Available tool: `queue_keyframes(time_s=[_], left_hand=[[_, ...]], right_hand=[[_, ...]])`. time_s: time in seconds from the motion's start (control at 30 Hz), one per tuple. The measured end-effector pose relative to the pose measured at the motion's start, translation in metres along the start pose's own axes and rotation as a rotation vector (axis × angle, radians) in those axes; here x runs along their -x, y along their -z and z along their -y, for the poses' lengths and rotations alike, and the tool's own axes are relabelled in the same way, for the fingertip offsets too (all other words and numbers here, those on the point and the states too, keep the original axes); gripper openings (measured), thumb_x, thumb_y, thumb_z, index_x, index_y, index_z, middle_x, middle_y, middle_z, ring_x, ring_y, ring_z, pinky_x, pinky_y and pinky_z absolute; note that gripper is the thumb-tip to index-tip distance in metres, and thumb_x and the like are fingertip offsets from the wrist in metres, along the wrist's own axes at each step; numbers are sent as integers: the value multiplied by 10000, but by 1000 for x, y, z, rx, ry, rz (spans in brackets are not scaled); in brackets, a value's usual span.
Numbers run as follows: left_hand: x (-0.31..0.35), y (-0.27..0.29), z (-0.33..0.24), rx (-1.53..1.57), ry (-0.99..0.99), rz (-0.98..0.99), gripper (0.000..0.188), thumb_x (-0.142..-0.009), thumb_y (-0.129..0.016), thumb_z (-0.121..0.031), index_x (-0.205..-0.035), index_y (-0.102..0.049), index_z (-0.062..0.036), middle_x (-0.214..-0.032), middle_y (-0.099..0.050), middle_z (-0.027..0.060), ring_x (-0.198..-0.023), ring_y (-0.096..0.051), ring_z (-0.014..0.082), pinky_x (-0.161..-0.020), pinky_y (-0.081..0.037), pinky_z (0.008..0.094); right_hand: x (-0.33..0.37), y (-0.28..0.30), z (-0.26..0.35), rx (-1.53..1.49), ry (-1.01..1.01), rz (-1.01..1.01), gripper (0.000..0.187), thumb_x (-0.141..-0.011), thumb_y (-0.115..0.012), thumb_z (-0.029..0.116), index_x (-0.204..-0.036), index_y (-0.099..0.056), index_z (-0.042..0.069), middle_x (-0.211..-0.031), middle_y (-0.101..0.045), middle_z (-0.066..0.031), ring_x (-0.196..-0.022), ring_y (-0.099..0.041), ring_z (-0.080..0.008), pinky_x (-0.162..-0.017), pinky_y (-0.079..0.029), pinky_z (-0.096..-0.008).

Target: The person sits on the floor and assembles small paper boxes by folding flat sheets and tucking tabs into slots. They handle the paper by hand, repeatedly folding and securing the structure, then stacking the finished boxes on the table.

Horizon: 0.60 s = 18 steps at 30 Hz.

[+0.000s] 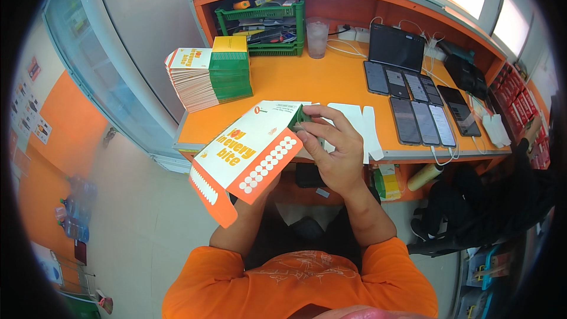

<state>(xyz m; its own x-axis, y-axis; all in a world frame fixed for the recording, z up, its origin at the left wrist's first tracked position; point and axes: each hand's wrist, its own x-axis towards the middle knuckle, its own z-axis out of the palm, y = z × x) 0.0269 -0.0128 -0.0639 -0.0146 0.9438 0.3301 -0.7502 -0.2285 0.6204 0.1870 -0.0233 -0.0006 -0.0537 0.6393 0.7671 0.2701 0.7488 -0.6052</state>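
Observation:
A partly folded cardboard food box point(236, 133), white with orange sides and yellow lettering, is tilted in front of me above the desk's front edge. My right hand point(336, 145) is closed on its far right end, thumb and fingers pinching at the green inner flap point(300, 117). From below, my left hand point(273, 185) holds the box up; its fingers are hidden behind the cardboard. The orange end flap point(214, 195) nearest me hangs open with a scalloped white pattern. Flat white box blanks point(353, 119) lie on the desk beyond my right hand.
On the orange desk point(283, 80), stacked flattened boxes point(198, 82) stand at left. Behind are a green basket point(260, 29) of pens and a plastic cup point(317, 38). Several phones point(413, 119) with cables and a dark tablet point(396, 46) lie right. Another person point(490, 207) sits at right.

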Motion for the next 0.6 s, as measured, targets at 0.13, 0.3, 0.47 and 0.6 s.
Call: queue_keyframes(time_s=[0.13,0.3,0.47,0.6], left_hand=[[4,9,-7,-182,83,39,357,-1011,-596,-232,-1303,-535,-35,-1267,-577,97,-1164,-563,200,-959,-488,349],[24,12,-12,-527,51,95,316,-988,-632,-192,-1251,-580,-25,-1197,-612,80,-1100,-590,185,-909,-506,342],[-1,10,-9,-930,-133,52,275,-965,-668,-153,-1200,-625,-15,-1127,-648,63,-1036,-618,171,-859,-525,335],[-9,0,-9,-1143,-519,49,241,-937,-666,-76,-1171,-665,-16,-1115,-681,95,-1041,-655,225,-869,-535,374]], right_hand=[[1,2,-3,-107,-30,23,174,-882,-749,79,-1044,-761,15,-1226,-680,-131,-1107,-672,-252,-974,-525,-380],[5,7,-14,-223,-93,82,251,-941,-696,126,-1167,-727,21,-1284,-661,-148,-1191,-638,-265,-992,-507,-375],[13,-5,-5,-401,-61,132,383,-1018,-590,278,-1281,-662,10,-1429,-536,-209,-1327,-524,-327,-1099,-411,-419],[13,-1,-18,-376,-59,225,529,-969,-664,333,-1355,-550,-10,-1509,-434,-238,-1393,-435,-376,-1150,-343,-440]])
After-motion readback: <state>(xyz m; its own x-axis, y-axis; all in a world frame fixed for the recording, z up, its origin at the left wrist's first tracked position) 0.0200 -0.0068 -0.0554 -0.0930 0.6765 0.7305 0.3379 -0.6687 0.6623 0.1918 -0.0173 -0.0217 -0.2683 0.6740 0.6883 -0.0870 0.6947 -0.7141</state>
